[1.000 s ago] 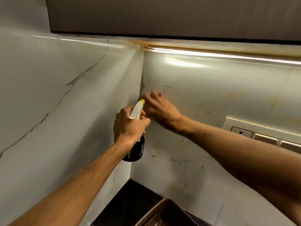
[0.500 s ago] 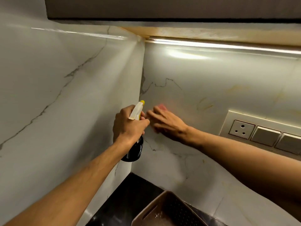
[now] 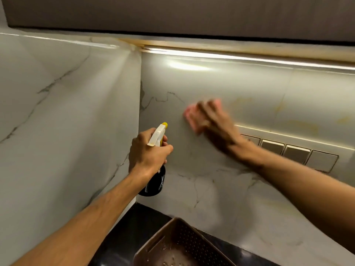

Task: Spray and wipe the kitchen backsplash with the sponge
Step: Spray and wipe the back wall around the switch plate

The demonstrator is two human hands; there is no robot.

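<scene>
My left hand (image 3: pixel 148 152) grips a black spray bottle (image 3: pixel 155 184) with a white trigger head and yellow nozzle, held upright near the corner of the marble backsplash (image 3: pixel 221 85). My right hand (image 3: pixel 217 125) presses a pink sponge (image 3: pixel 194 117) flat against the back wall, fingers spread over it; hand and sponge are blurred. The sponge sits just left of the switch plate, to the right of the corner. Yellowish stains mark the wall to the right of the sponge.
A white switch plate (image 3: pixel 299 150) with several switches is set in the wall right of my right hand. A brown perforated basket (image 3: pixel 178 244) stands on the black counter (image 3: pixel 132 223) below. A dark cabinet (image 3: pixel 172 14) overhangs the wall.
My right hand has slid the sponge to the right and slightly up, away from the corner toward the switch plate. My left hand and the bottle have stayed almost still.
</scene>
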